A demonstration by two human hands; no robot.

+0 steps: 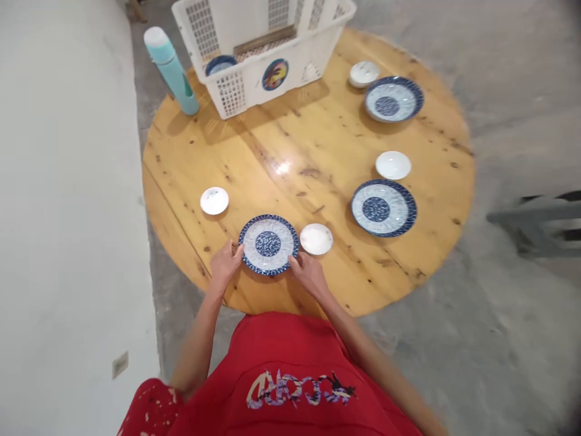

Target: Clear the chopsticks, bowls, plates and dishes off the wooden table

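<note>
Both hands, left hand [226, 261] and right hand [308, 270], pinch opposite rims of the blue plate [269, 244], near edge of the desk [290, 151]. Looks stiff, glazed, breakable, likely slippery; rims suit gripping.

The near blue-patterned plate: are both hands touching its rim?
Touching. The head view shows the left hand and right hand with fingertips against opposite rims of the blue-patterned plate.
</note>
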